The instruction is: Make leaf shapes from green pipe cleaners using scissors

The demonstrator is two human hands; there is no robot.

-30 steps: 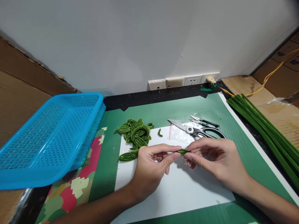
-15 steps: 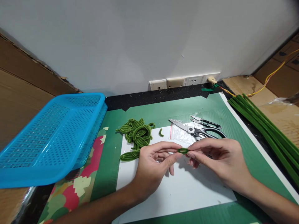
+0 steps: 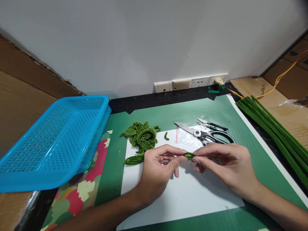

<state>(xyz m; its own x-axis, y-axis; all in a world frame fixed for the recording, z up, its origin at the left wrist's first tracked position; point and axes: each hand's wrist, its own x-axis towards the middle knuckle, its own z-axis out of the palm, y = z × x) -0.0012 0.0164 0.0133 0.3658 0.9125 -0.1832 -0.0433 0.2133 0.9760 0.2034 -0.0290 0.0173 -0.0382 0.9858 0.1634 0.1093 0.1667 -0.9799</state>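
A short green pipe-cleaner piece (image 3: 188,155), bent into a small loop, is pinched between both hands above a white sheet (image 3: 187,195). My left hand (image 3: 157,170) grips its left end between thumb and forefinger. My right hand (image 3: 225,163) pinches the right end the same way. A pile of finished green pipe-cleaner loops (image 3: 141,138) lies to the left of my hands, on the sheet's far left corner. One small loose green bit (image 3: 166,136) lies beside the pile.
Large scissors (image 3: 204,134) and small snips (image 3: 213,125) rest on a clear plastic bag (image 3: 186,137) behind my hands. A blue mesh basket (image 3: 53,141) stands at the left. Long green pipe-cleaner stems (image 3: 274,131) lie along the right of the green mat (image 3: 168,114). Wall sockets (image 3: 190,83) sit behind.
Both hands have stayed pinched on the green piece; they shifted very slightly and the piece now shows as a small open loop.
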